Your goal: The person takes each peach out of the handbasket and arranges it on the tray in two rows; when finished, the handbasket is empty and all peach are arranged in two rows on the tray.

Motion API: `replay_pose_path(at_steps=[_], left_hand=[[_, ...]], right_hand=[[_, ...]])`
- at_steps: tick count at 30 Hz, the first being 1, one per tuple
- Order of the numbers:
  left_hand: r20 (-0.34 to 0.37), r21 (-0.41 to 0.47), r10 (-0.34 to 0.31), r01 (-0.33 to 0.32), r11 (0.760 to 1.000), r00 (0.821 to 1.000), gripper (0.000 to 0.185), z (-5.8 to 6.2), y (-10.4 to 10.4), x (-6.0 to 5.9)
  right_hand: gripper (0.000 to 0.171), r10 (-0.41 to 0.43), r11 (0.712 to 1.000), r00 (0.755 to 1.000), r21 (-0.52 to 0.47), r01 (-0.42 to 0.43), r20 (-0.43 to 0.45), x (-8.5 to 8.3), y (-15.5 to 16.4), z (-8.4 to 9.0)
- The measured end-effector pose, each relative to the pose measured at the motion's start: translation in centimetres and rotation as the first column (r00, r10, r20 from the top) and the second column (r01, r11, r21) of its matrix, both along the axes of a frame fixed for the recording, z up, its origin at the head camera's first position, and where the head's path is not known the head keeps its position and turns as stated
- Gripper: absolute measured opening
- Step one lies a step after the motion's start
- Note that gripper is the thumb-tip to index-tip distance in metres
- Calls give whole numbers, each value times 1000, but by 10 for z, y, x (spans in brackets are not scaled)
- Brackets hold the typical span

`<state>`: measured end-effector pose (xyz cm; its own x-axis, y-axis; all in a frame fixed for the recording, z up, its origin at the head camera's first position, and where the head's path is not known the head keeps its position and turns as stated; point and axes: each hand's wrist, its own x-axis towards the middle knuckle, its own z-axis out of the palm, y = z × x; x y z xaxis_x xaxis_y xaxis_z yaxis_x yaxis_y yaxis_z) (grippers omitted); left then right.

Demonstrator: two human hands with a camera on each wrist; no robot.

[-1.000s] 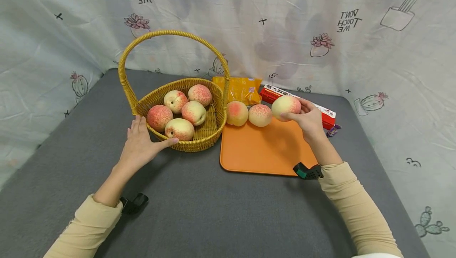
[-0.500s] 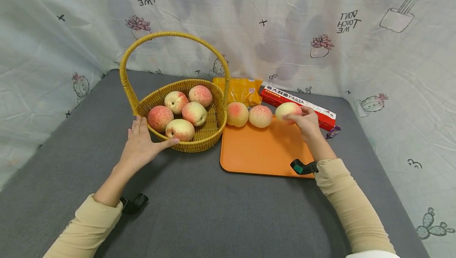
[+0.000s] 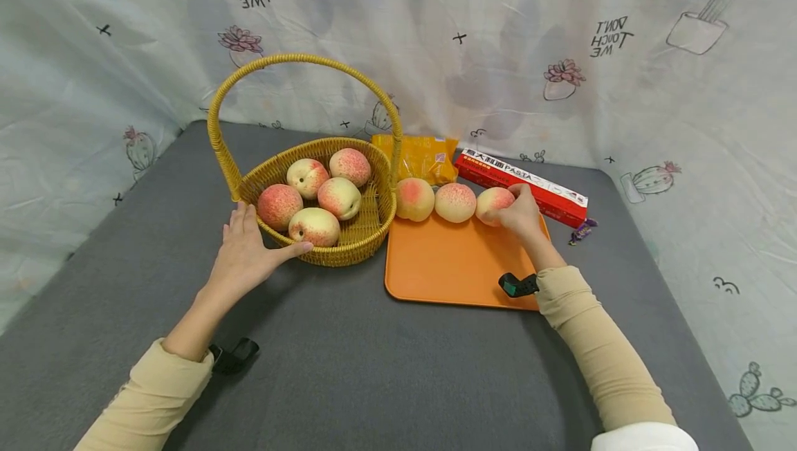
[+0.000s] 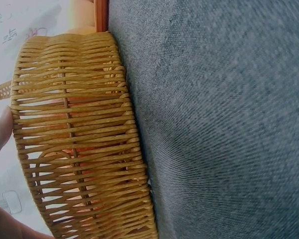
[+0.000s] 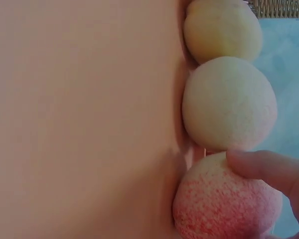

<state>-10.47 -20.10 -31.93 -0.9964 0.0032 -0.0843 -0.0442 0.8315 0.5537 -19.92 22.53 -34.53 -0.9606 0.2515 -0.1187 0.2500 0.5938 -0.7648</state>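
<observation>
My left hand [image 3: 245, 257] rests against the front left of a woven yellow basket [image 3: 339, 255], fingers straight and thumb along the rim. Inside the basket lie several red-and-cream peaches [image 3: 314, 226]; its tall handle [image 3: 305, 58] arches above. In the left wrist view only the woven side [image 4: 79, 134] and parts of the hand show. My right hand [image 3: 521, 216] holds a peach [image 3: 495, 203] at the far right part of an orange tray [image 3: 454, 264], thumb on its near side. Two more peaches, a middle one [image 5: 229, 104] and a left one [image 3: 414, 200], stand in a row beside it.
Behind the tray lie an orange packet [image 3: 429, 158] and a long red pasta box [image 3: 529, 185]. A purple-wrapped candy [image 3: 582, 231] sits right of the tray. Grey cloth [image 3: 373, 368] covers the table, and a printed white curtain [image 3: 467, 43] hangs behind.
My right hand has lowered the peach and moved it left onto the back edge of the tray, next to the other two. It has turned so more red shows. My left hand stays put.
</observation>
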Motion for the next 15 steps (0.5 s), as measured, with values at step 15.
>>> replay_pose_path(at_steps=[15], left_hand=[[-5, 4, -6, 6, 1000, 1000, 126, 1, 0, -1]], right_hand=[[73, 92, 993, 992, -83, -85, 82, 0, 11, 10]])
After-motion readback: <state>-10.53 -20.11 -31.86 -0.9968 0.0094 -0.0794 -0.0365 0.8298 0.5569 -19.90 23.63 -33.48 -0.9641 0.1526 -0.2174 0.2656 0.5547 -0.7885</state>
